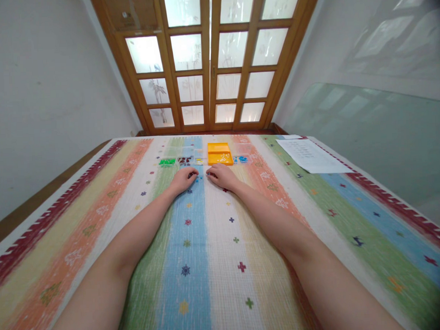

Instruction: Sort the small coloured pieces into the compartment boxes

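Note:
My left hand [184, 179] rests low over the striped tablecloth, its fingers curled and the fingertips pressed together. Something small and dark shows at them, too tiny to name. Facing it across a narrow gap, my right hand [221, 175] also has its fingers pinched together, and what they hold is hidden. Just beyond both hands stands a row of small open boxes. Small green pieces [167, 162], dark brown pieces [185, 160], yellow pieces [199, 161] and blue pieces [240, 159] lie in clear ones. The orange box [218, 148], lid raised, holds white pieces [225, 157].
A striped tablecloth [190, 291] covers the long table. Printed white paper [313, 155] lies at the far right. Behind the table are wooden doors with glass panes [190, 52], and a glass panel [370, 131] leans along the right wall.

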### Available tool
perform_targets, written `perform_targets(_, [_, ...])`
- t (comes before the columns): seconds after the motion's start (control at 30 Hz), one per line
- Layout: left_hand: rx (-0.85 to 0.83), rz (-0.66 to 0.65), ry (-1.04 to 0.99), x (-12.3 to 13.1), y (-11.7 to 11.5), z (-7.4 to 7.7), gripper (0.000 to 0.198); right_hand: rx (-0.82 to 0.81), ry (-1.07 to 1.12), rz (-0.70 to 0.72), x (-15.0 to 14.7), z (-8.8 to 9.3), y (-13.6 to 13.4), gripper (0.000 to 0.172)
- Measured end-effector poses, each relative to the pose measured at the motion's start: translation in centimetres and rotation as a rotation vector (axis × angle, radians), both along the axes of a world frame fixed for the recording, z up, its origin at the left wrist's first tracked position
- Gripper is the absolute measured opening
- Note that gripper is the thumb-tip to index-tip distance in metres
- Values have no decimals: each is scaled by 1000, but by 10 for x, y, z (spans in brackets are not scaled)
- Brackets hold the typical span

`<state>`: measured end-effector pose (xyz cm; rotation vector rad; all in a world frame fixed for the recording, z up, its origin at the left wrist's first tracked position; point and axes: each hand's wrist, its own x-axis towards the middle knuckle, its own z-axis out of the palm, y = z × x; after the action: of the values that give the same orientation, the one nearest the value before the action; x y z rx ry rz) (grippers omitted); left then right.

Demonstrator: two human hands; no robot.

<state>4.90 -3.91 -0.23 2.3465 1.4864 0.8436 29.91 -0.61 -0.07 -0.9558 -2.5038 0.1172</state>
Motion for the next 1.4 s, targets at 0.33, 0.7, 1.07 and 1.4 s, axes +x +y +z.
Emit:
perform_targets(0.33, [36,-90,148,-1,-3,2,29,6,-2,-88,1,-3,3,23])
perform_targets(0.7, [32,-129,187,6,-7,2,25,-22,2,-109,-1,-2,4,14])
perform_targets(1.07, [36,-191,191,14,-11,3,28,-28,166,-133,1,0,8,14])
perform_targets(1.4, [28,-219,181,12,-11,3,28,-63,628,-546,59,0,45,23])
